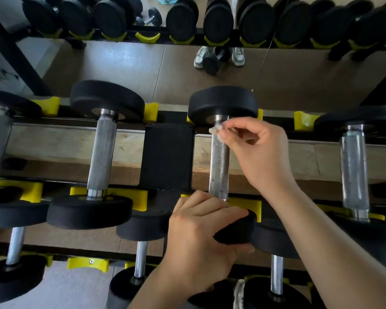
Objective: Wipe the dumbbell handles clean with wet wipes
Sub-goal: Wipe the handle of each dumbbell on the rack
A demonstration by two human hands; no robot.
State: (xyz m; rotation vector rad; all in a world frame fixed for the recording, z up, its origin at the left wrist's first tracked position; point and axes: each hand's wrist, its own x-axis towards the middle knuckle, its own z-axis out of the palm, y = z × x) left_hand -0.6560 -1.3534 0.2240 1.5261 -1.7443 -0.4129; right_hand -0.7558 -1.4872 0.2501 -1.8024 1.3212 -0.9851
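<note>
Fingers [243, 123] of your right hand [262, 152] pinch wadded wipe [215, 130] at far end of dumbbell handle [219, 168], across rack rails [65, 127] beside centre bracket [167, 157]; your left hand [198, 239] grips near weight [237, 230].

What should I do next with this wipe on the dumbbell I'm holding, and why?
Probably draw the wipe down the handle toward you. The right hand pinches it at the handle's far end, beside the far head, and the bar below shows dark specks near its lower end. The left hand grips the near head, which should hold everything steady.
</note>
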